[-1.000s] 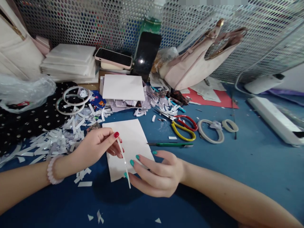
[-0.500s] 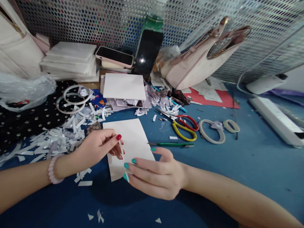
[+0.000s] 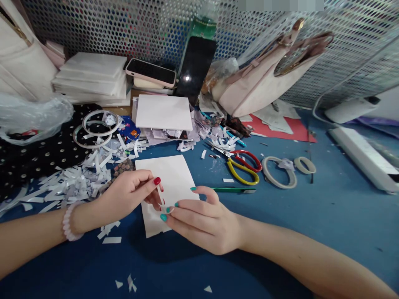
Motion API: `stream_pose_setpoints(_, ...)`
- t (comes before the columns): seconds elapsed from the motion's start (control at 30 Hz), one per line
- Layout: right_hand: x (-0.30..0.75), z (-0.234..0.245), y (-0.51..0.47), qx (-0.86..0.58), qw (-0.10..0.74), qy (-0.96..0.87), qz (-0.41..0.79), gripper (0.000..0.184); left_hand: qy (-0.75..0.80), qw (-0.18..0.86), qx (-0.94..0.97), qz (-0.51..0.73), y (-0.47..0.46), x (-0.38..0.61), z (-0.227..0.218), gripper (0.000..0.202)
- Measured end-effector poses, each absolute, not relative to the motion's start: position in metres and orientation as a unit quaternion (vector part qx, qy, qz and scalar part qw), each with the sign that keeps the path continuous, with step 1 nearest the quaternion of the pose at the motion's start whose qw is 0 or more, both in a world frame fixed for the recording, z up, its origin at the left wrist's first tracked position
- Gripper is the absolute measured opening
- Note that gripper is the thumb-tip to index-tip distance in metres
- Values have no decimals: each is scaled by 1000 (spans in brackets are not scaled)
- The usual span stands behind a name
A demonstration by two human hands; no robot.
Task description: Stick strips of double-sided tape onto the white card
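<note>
A white card lies on the blue table in front of me. My left hand, with red nails, pinches a thin white paper strip over the card's lower part. My right hand, with teal nails, meets it there, its fingertips closed on the same strip, most of which is hidden between the fingers. Both hands rest low over the card.
A heap of white paper scraps lies left. Red-and-yellow scissors, a green pen and tape rolls lie right. Behind are a white block, stacked white boards, phones, a pink bag and a mesh wall.
My right hand has slid up along the strip toward my left hand. The long strip that hung down is now gathered short between the fingertips.
</note>
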State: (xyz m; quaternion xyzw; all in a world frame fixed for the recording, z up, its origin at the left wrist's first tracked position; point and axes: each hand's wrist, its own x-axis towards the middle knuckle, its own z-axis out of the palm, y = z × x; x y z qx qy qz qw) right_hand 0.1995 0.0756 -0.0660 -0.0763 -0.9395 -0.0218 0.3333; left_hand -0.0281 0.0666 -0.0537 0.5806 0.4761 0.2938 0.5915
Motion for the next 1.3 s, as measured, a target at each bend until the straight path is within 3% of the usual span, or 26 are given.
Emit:
stream_pose_setpoints(0.47,201,-72,77,-62,341,-932,-103,17,458,596,591,293,65,-29,-54,26)
stream_pose_setpoints(1.3,202,-73,79,-68,298,-946,-105,21,466,589,595,286,66,-29,-52,28)
